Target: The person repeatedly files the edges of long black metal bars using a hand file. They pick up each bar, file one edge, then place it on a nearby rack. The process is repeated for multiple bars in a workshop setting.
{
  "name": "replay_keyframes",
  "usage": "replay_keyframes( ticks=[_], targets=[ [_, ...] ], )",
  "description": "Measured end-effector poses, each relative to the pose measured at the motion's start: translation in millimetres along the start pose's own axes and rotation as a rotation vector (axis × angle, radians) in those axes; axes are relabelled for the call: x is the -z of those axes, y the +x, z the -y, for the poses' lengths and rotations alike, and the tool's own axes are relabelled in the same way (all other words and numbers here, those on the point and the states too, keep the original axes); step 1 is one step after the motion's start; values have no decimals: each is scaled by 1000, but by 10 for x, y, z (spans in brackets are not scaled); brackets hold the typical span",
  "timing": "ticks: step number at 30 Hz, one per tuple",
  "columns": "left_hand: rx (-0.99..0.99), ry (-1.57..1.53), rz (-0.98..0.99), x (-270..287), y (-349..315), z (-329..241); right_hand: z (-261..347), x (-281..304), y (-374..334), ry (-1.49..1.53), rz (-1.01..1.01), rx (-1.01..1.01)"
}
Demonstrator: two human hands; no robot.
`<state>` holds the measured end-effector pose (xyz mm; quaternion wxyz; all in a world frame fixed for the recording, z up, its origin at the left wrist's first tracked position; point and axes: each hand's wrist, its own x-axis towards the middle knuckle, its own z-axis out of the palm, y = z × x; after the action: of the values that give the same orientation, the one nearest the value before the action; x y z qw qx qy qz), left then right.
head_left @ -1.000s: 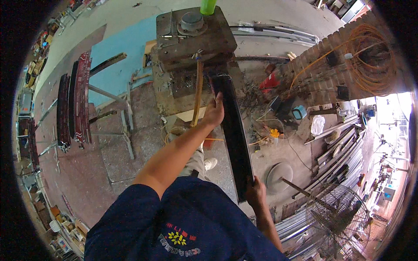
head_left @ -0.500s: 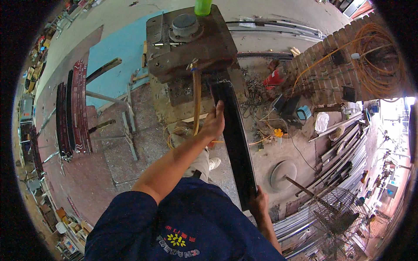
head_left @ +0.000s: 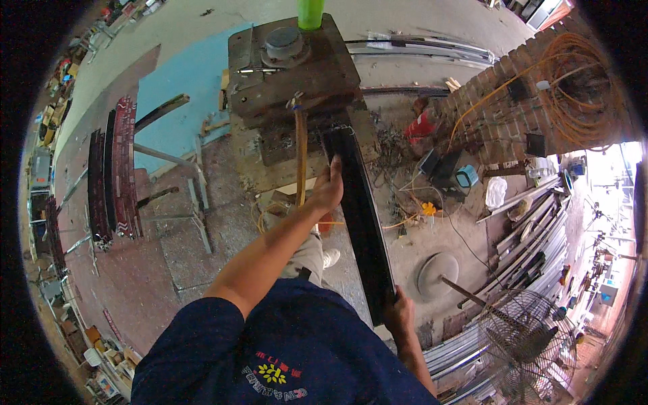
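Note:
A long black metal profile (head_left: 364,229) slants from a squat, dark brown machine (head_left: 297,84) back toward my right side. My left hand (head_left: 328,189) is closed on its left edge near the far end, thumb lying along the top. My right hand (head_left: 400,314) grips the near end from the right, with some fingers hidden under it. The profile's far end rests at the machine's front, where small shavings show. A brown hose-like piece (head_left: 302,148) hangs down the machine's front, just left of the profile.
A standing fan (head_left: 526,337) with a round base is at lower right, beside stacked metal profiles (head_left: 533,229). Cables trail over the floor before a brick pillar (head_left: 499,101). Dark red profiles (head_left: 125,169) lie on trestles at left. A green container (head_left: 311,13) tops the machine.
The view has shifted a little, so the machine appears slightly farther left. Both hands keep their grip on the profile, which has hardly moved against the machine.

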<state>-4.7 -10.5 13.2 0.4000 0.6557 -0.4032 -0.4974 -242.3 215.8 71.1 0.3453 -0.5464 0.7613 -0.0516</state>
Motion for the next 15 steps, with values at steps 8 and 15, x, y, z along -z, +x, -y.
replay_keyframes(
  ticks=[8,15],
  targets=[
    [3,67,-5,-55,169,298,3,-74,165,-32,29,68],
    [-55,250,-29,-81,540,932,-275,-1042,997,92,-36,124]
  ],
)
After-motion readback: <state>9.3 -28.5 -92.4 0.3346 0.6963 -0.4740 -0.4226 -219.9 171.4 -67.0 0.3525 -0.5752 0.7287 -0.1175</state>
